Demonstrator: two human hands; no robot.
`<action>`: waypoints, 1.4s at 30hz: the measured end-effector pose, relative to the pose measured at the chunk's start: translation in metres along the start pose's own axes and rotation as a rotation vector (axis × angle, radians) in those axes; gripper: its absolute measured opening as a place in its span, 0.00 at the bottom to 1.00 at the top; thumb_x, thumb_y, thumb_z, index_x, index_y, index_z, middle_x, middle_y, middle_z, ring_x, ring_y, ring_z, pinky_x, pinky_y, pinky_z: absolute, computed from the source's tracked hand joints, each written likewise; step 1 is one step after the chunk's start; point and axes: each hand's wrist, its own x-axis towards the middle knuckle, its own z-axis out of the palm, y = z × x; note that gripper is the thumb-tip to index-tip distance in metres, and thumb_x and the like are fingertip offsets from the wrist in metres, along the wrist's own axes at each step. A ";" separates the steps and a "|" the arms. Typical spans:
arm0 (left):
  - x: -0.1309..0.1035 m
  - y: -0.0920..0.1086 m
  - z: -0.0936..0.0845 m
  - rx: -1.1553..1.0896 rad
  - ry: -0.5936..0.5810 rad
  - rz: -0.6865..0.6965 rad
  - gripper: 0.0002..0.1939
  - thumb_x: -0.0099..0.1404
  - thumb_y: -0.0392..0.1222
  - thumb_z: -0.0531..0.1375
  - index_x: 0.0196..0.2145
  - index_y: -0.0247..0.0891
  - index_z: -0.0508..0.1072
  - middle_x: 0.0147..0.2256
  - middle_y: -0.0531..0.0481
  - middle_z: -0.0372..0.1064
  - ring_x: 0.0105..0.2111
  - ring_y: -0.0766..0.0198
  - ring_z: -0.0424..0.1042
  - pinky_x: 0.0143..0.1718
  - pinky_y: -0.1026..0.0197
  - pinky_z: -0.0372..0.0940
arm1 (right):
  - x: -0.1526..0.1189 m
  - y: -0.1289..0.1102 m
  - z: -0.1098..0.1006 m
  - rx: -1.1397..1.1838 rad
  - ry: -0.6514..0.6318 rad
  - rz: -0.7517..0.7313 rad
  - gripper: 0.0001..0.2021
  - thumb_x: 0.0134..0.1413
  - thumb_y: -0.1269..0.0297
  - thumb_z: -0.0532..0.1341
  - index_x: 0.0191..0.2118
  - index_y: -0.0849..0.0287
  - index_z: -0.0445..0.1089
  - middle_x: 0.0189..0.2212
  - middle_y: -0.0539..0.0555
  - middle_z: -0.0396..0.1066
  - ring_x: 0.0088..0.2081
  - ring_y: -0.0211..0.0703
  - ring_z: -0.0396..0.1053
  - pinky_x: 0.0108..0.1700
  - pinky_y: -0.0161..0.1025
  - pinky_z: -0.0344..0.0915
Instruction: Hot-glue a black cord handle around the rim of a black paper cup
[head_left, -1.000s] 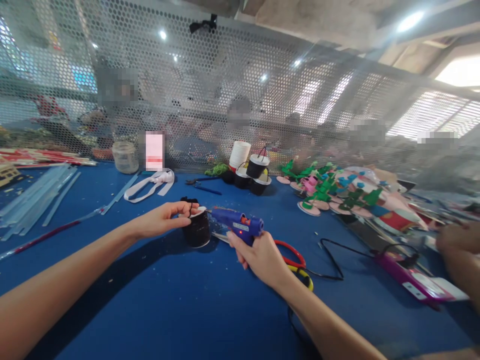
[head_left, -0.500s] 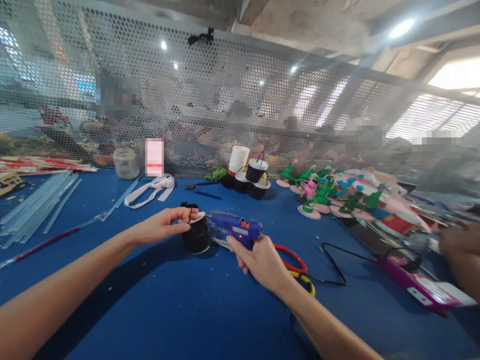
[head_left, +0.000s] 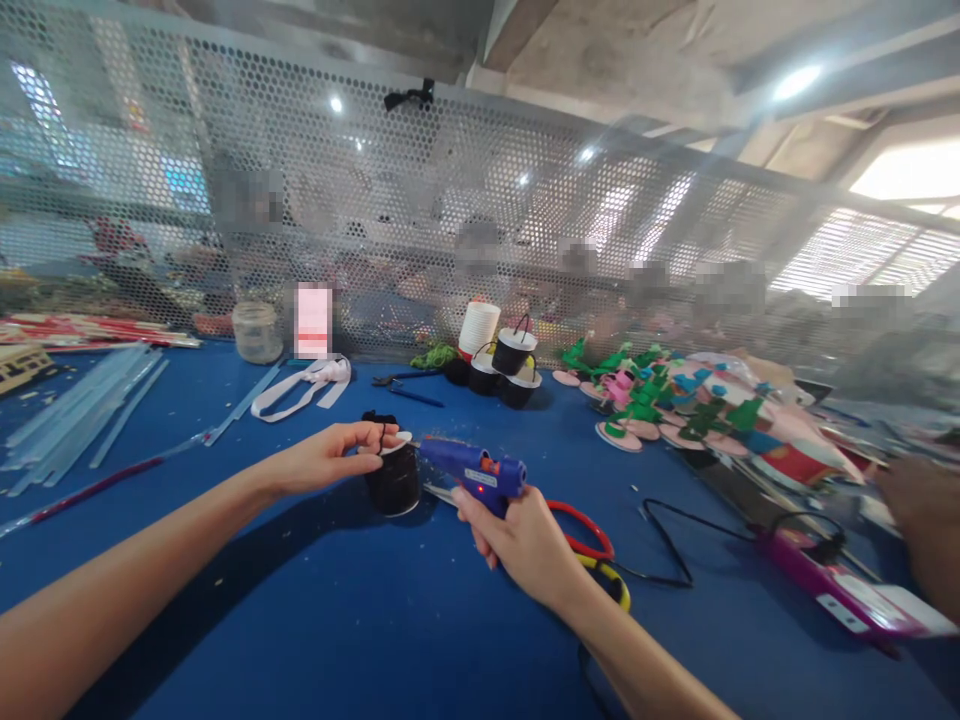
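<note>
A small black-covered cup (head_left: 394,482) with a white inside stands on the blue table. My left hand (head_left: 341,455) is closed at its rim, and a dark cord shows at the fingertips. Behind those fingers is a bunch of black yarn (head_left: 375,418). In my right hand (head_left: 517,530) is a blue glue gun (head_left: 480,468) with a red light lit. Its nozzle points left, at the cup's upper side; whether it touches cannot be made out. Scissors with red and yellow handles (head_left: 577,528) lie partly under my right hand and wrist.
At the back stand white stacked cups (head_left: 478,330) and several black cups with handles (head_left: 516,350). Glue sticks (head_left: 82,410), white ribbon (head_left: 300,388) and pliers (head_left: 409,378) lie around. Right are green craft pieces (head_left: 645,400), a purple power strip (head_left: 817,575) and another person's hand (head_left: 922,510).
The camera view has tilted slightly, so everything sits a little lower. My hands, the cup and the glue gun keep nearly the same positions relative to each other.
</note>
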 end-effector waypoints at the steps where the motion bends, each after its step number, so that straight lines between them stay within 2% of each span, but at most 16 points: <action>1: 0.000 0.000 0.000 -0.001 -0.001 0.001 0.09 0.58 0.41 0.52 0.24 0.38 0.55 0.48 0.43 0.64 0.57 0.59 0.51 0.55 0.54 0.47 | 0.000 0.000 0.000 -0.001 -0.001 0.010 0.16 0.47 0.53 0.53 0.21 0.60 0.60 0.10 0.45 0.56 0.12 0.31 0.55 0.14 0.30 0.57; 4: 0.000 -0.001 0.000 -0.010 -0.001 0.006 0.09 0.59 0.42 0.52 0.25 0.38 0.55 0.48 0.43 0.64 0.56 0.59 0.51 0.54 0.54 0.47 | -0.001 -0.002 0.001 -0.001 0.017 0.038 0.16 0.47 0.52 0.54 0.21 0.60 0.60 0.10 0.45 0.56 0.12 0.31 0.55 0.15 0.30 0.57; 12: 0.000 0.000 0.000 -0.017 0.001 -0.005 0.10 0.59 0.43 0.53 0.24 0.38 0.56 0.48 0.43 0.64 0.57 0.60 0.51 0.54 0.54 0.47 | -0.002 -0.001 -0.001 0.011 -0.001 0.003 0.16 0.47 0.53 0.54 0.21 0.61 0.61 0.10 0.45 0.56 0.12 0.31 0.55 0.14 0.29 0.57; 17: 0.000 -0.003 -0.001 -0.040 -0.012 0.019 0.09 0.60 0.41 0.52 0.25 0.38 0.55 0.51 0.41 0.61 0.56 0.59 0.52 0.55 0.52 0.46 | 0.011 0.004 -0.009 -0.014 0.179 0.056 0.14 0.44 0.54 0.56 0.22 0.61 0.62 0.09 0.44 0.57 0.10 0.32 0.55 0.14 0.31 0.56; 20: 0.000 -0.002 -0.002 -0.027 -0.038 0.047 0.09 0.60 0.41 0.51 0.25 0.38 0.54 0.52 0.40 0.60 0.56 0.60 0.52 0.55 0.51 0.45 | 0.023 0.004 -0.020 0.045 0.284 0.017 0.10 0.41 0.58 0.58 0.24 0.61 0.62 0.09 0.43 0.58 0.11 0.32 0.56 0.15 0.31 0.56; 23: -0.002 0.001 -0.003 0.039 -0.050 0.057 0.08 0.60 0.39 0.51 0.25 0.38 0.55 0.51 0.40 0.61 0.58 0.61 0.49 0.56 0.51 0.44 | 0.037 0.005 -0.031 0.100 0.410 0.007 0.08 0.40 0.61 0.59 0.24 0.61 0.63 0.14 0.47 0.64 0.15 0.33 0.62 0.20 0.31 0.60; 25: -0.002 0.004 -0.003 0.092 -0.044 0.057 0.07 0.60 0.38 0.51 0.25 0.38 0.55 0.52 0.40 0.61 0.58 0.62 0.47 0.56 0.51 0.43 | 0.049 0.009 -0.036 0.115 0.443 0.044 0.08 0.41 0.61 0.59 0.24 0.62 0.64 0.19 0.50 0.68 0.19 0.34 0.65 0.23 0.31 0.62; 28: -0.003 0.007 -0.003 0.168 -0.021 0.057 0.06 0.59 0.37 0.52 0.26 0.38 0.56 0.52 0.41 0.60 0.58 0.60 0.47 0.55 0.49 0.44 | 0.067 0.019 -0.036 0.081 0.378 0.108 0.11 0.43 0.60 0.58 0.19 0.62 0.64 0.17 0.53 0.68 0.18 0.34 0.65 0.21 0.31 0.61; 31: -0.003 0.008 -0.002 0.229 -0.009 0.048 0.06 0.59 0.37 0.52 0.27 0.38 0.56 0.54 0.40 0.57 0.58 0.59 0.46 0.55 0.48 0.44 | 0.082 0.031 -0.030 -0.004 0.314 0.187 0.17 0.47 0.58 0.55 0.13 0.61 0.60 0.12 0.52 0.65 0.12 0.34 0.61 0.17 0.33 0.58; 34: -0.003 0.009 0.000 0.291 -0.012 0.069 0.05 0.58 0.36 0.52 0.27 0.37 0.57 0.55 0.40 0.55 0.59 0.58 0.46 0.55 0.48 0.43 | 0.089 0.037 -0.024 -0.121 0.308 0.225 0.20 0.47 0.57 0.55 0.10 0.58 0.56 0.07 0.51 0.60 0.11 0.37 0.60 0.16 0.35 0.57; 36: -0.004 0.009 0.002 0.336 -0.012 0.099 0.05 0.58 0.36 0.53 0.27 0.37 0.57 0.54 0.40 0.55 0.59 0.58 0.45 0.55 0.48 0.43 | 0.089 0.033 -0.022 -0.205 0.331 0.197 0.21 0.45 0.59 0.58 0.08 0.56 0.53 0.08 0.52 0.60 0.15 0.40 0.64 0.20 0.36 0.58; 38: -0.004 0.010 0.003 0.361 -0.010 0.118 0.05 0.58 0.36 0.53 0.27 0.37 0.57 0.54 0.39 0.56 0.59 0.57 0.45 0.55 0.49 0.44 | 0.085 0.022 -0.019 -0.275 0.359 0.123 0.20 0.42 0.62 0.61 0.09 0.56 0.53 0.13 0.56 0.64 0.24 0.45 0.68 0.26 0.38 0.60; 40: -0.004 0.011 0.004 0.378 -0.012 0.133 0.05 0.58 0.36 0.53 0.26 0.37 0.58 0.52 0.40 0.57 0.58 0.56 0.46 0.55 0.49 0.45 | 0.079 0.006 -0.014 -0.314 0.358 0.018 0.17 0.44 0.63 0.60 0.11 0.57 0.56 0.20 0.58 0.68 0.33 0.47 0.68 0.33 0.39 0.59; 42: -0.004 0.012 0.006 0.401 -0.016 0.169 0.05 0.58 0.37 0.53 0.26 0.37 0.59 0.49 0.40 0.60 0.57 0.55 0.48 0.54 0.49 0.47 | 0.073 -0.013 -0.004 -0.322 0.292 -0.089 0.17 0.47 0.59 0.57 0.13 0.57 0.61 0.23 0.57 0.69 0.34 0.46 0.67 0.37 0.39 0.58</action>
